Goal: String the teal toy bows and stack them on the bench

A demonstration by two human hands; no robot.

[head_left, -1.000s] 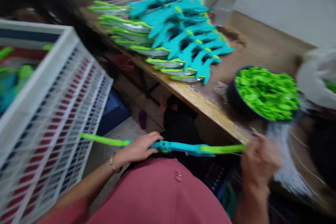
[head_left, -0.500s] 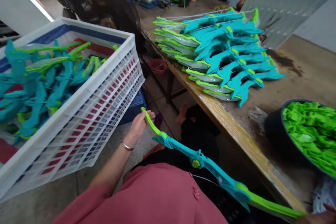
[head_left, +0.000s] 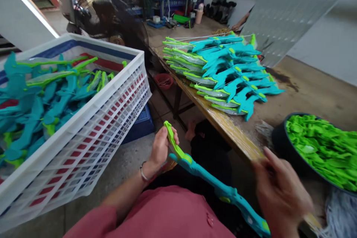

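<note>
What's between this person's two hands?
A long turquoise-and-green strip: the left hand grips its upper end, and it slants down toward the blurred right hand. Whether that hand touches it, I cannot tell. The head view shows this.

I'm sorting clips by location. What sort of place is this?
Probably an assembly workshop: turquoise-and-green plastic pieces lined up on a worktable, a dark tub of loose green parts and a white crate heaped with similar pieces.

Free air above floor (head_left: 158, 105) between white crate (head_left: 95, 98) and table (head_left: 312, 93); red basin (head_left: 163, 81) low at far end. Turquoise-green bow (head_left: 209, 178), gripped by left hand (head_left: 162, 148), slants across lap, obstructing. Passage over table between bow stack (head_left: 223, 68) and black tub (head_left: 281, 148). Crate's raised rim bars left side.
</note>
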